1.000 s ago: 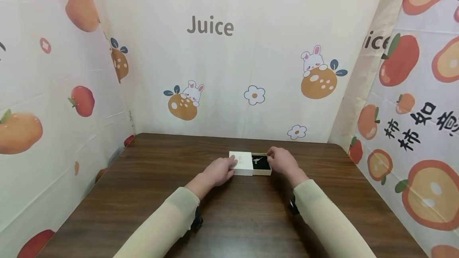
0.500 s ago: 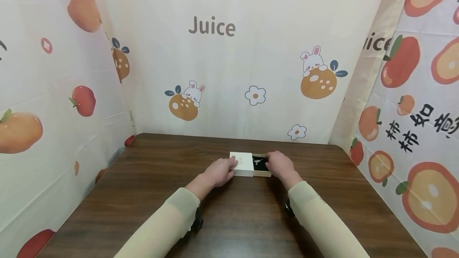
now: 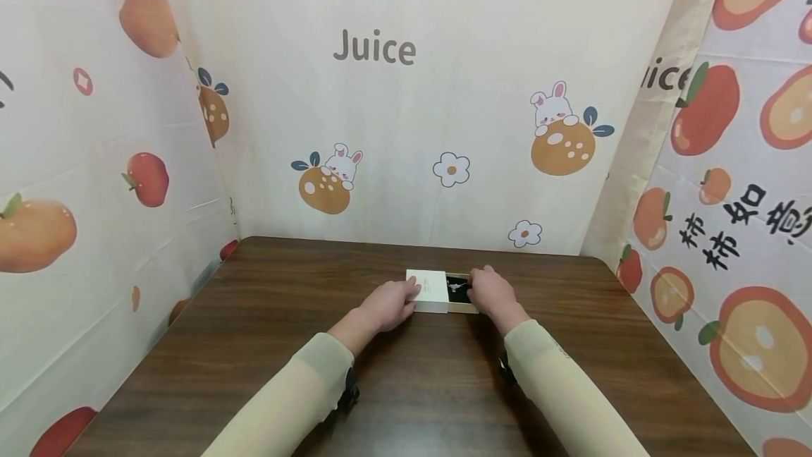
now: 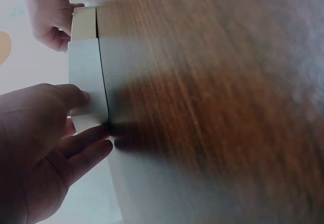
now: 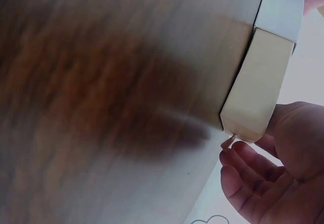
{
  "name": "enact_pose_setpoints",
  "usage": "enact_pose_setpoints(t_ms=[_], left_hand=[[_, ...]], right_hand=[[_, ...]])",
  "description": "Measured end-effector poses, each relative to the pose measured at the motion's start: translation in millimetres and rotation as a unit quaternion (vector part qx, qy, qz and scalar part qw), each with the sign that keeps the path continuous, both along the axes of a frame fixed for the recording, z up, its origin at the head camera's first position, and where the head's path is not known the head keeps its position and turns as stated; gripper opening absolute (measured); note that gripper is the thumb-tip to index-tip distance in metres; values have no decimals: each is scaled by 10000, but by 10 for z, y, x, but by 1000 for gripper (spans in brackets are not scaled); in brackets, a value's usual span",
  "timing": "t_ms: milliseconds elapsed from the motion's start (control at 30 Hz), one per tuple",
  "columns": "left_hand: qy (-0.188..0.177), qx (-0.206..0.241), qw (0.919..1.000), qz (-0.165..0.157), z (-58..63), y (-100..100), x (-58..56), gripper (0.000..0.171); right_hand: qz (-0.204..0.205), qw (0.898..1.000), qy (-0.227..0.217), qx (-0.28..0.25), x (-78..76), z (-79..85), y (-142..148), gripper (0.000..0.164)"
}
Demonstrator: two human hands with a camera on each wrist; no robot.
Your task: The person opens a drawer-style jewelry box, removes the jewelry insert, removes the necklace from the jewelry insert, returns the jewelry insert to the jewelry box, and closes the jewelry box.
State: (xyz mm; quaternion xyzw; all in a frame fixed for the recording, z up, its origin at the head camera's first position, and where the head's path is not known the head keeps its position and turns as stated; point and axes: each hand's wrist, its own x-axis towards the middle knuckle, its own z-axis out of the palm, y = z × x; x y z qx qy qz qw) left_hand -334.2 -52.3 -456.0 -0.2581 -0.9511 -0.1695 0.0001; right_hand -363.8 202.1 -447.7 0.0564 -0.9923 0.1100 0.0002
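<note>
Near the tabletop's [image 3: 431, 386] far edge, your left hand [image 3: 387, 304] pinches the white sleeve [image 3: 431, 288]; your right hand [image 3: 493, 290] bends around the drawer's [image 5: 258, 82] outer end, grip unclear. The drawer stands partly out, not fully free; the silvery pendant [image 3: 454, 287] lies inside.

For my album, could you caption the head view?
Left hand on a white box cover, right hand at its partly open tray.
</note>
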Motion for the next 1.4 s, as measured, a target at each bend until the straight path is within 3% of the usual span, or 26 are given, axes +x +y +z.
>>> enact_pose_setpoints(t_ms=[267,600,800,833,933,1033,1067,1100,1167,1233,1333,1400], left_hand=[[75,-27,10000,-48,-1,3,13,45],[93,-46,9999,-67,11,3,29,44],[114,5,9999,-112,-29,5,-10,45],[218,59,9996,-192,-134,-25,-79,45],[210,64,9996,-193,-293,-22,-226,47],[288,69,9993,-216,-552,-49,-441,49],[153,31,9998,-124,-530,-25,-445,49],[272,16,9995,-172,-608,-46,-507,49],[243,49,9995,-173,-545,-49,-457,49],[166,55,9997,-173,-361,-37,-314,47],[72,-13,9999,-102,-71,2,-55,44],[55,-50,9999,-83,5,6,25,44]], right_hand=[[110,9997,62,-208,-5,20,50,27],[247,9983,376,-382,-24,170,66,24],[-6,9910,24,-1342,-10,211,78,33],[-73,9880,-76,-1539,-5,218,87,36],[-267,9805,-313,-1919,13,255,120,43],[-374,9753,-642,-2082,31,283,154,29],[-392,9728,-771,-2149,32,285,165,25],[-416,9696,-898,-2239,32,279,175,26],[-414,9638,-1093,-2397,27,264,192,37],[-421,9594,-1174,-2532,24,253,204,43],[-459,9560,-1164,-2654,31,245,216,37],[-521,9527,-1173,-2754,42,245,225,26]])
